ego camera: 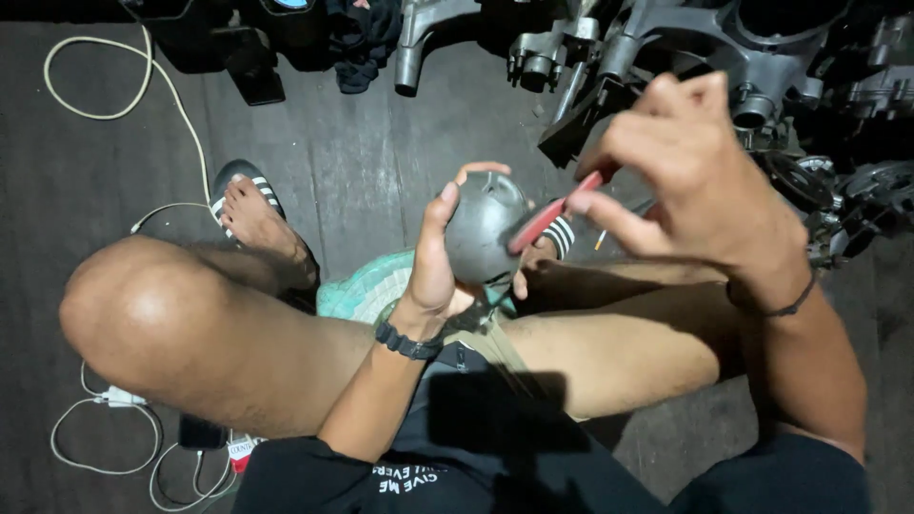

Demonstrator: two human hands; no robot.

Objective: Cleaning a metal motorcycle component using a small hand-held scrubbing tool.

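Observation:
My left hand (440,255) grips a rounded grey metal part (484,231), holding it upright between my knees. My right hand (684,173) is raised above and to the right of it, fingers pinched on a red-handled tool (550,215) whose tip rests against the grey part's right side. A black band sits on my left wrist and a thin dark band on my right. Both bare legs frame the hands; a striped sandal is on each foot.
Grey engine casings and metal parts (752,57) crowd the top right. A white cable (143,86) loops across the dark floor at left, with a charger and phone (200,433) lower left. A green woven stool (367,286) is under me. Dark cloth (362,38) lies at top.

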